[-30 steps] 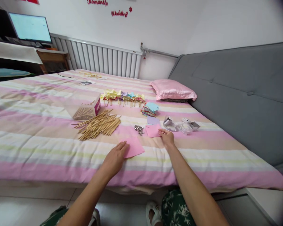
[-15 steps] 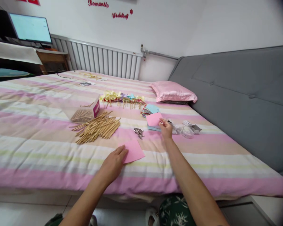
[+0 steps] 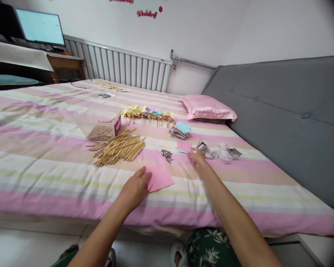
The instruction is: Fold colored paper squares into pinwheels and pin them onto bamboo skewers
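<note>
Your left hand rests open on a flat, unfolded pink sheet; your right hand seems to touch another square, grip unclear; finished pinwheels lie far.

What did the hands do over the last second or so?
The right hand lifted a small pink sheet off the bed, then lowered it again. The sheet now lies flat beside that hand, and the grip is unclear. The left hand stayed on the nearer pink square. The sticks did not move.
</note>
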`<control>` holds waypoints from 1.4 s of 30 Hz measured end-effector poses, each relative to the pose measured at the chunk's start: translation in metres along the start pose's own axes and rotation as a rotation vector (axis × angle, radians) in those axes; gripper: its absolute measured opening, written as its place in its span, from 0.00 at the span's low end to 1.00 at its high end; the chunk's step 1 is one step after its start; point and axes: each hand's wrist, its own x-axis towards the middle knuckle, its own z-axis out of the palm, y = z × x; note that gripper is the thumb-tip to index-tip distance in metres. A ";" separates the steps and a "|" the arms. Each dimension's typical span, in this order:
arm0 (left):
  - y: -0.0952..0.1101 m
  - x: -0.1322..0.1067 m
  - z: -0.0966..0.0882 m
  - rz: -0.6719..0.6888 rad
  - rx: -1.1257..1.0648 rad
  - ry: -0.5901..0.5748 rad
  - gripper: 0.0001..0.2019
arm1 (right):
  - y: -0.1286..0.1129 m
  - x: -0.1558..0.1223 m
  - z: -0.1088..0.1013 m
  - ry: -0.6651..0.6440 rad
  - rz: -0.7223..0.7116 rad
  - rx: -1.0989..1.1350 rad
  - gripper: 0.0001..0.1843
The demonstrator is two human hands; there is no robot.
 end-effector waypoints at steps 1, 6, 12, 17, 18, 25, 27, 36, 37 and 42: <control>-0.001 -0.001 -0.001 0.001 0.005 0.014 0.22 | -0.003 -0.009 -0.002 -0.017 0.032 -0.030 0.13; -0.002 -0.004 -0.003 -0.009 -0.037 0.060 0.22 | -0.018 -0.080 0.000 -0.250 0.068 -0.073 0.18; 0.003 -0.004 0.003 0.050 -0.105 0.061 0.20 | -0.039 -0.135 0.013 -0.391 0.062 0.058 0.20; 0.005 0.000 0.007 -0.020 -0.373 0.079 0.23 | -0.053 -0.139 0.020 -0.506 0.082 0.336 0.17; 0.006 0.001 0.005 -0.069 -0.489 0.076 0.23 | -0.057 -0.139 0.021 -0.508 0.090 0.388 0.16; 0.029 0.003 -0.023 -0.242 -1.376 0.238 0.24 | -0.075 -0.147 0.007 -0.388 0.171 0.665 0.16; 0.032 0.005 -0.026 -0.294 -1.461 0.344 0.27 | -0.077 -0.148 0.003 -0.361 0.196 0.718 0.16; 0.043 0.003 -0.019 -0.337 -1.611 0.109 0.22 | -0.085 -0.164 0.004 -0.414 0.333 0.846 0.16; 0.045 0.004 -0.017 -0.363 -1.606 0.127 0.22 | -0.085 -0.166 0.004 -0.434 0.341 0.842 0.17; 0.048 0.010 -0.008 -0.529 -1.578 0.241 0.22 | -0.083 -0.172 0.006 -0.527 0.347 0.784 0.18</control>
